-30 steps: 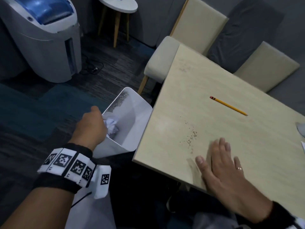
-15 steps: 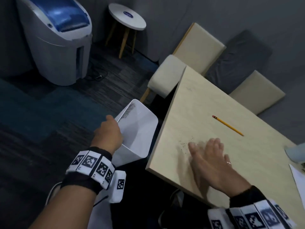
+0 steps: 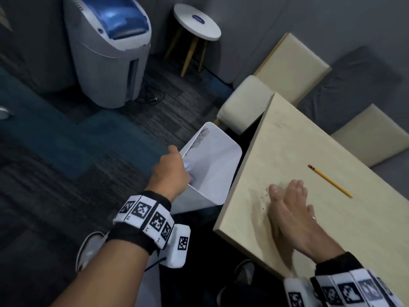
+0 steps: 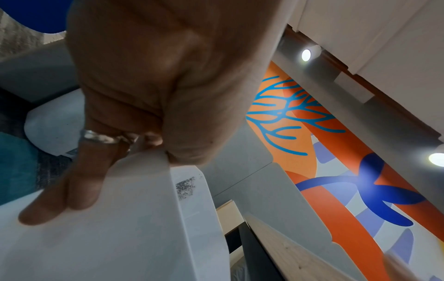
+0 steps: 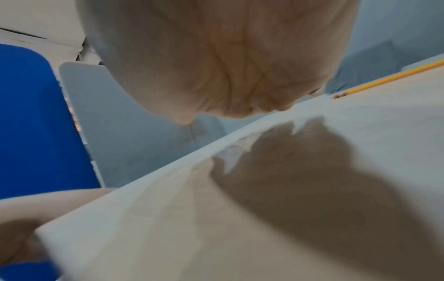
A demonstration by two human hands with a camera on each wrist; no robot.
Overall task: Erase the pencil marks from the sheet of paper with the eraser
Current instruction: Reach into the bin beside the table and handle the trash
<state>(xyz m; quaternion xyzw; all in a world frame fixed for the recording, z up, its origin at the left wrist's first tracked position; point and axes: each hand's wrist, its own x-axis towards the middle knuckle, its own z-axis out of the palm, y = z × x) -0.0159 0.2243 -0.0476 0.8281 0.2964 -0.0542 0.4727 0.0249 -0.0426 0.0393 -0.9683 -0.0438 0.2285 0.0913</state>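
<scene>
I can read no writing anywhere: the wrist bands carry only black-and-white square codes, and the blue mark on the round white stool point(image 3: 197, 21) at the top of the head view is too small to make out. The pale wood-grain table point(image 3: 309, 134) fills the right of that frame, with dark eraser crumbs point(image 3: 263, 197) near its left edge and a yellow pencil point(image 3: 329, 181) lying further right; I can't see the paper sheet or the eraser in any view. My right hand point(image 3: 290, 209) lies flat on the tabletop, fingers straight, just beside the crumbs. My left hand point(image 3: 171, 173) grips the rim of a white bin point(image 3: 212, 156) held tilted beside the table edge. The floor is dark carpet with teal patches, and a grey machine with a blue lid point(image 3: 110, 52) stands at upper left. Only the left wrist view shows the orange-and-blue mural point(image 4: 336, 171) and ceiling spotlights (and a ring on that hand).
</scene>
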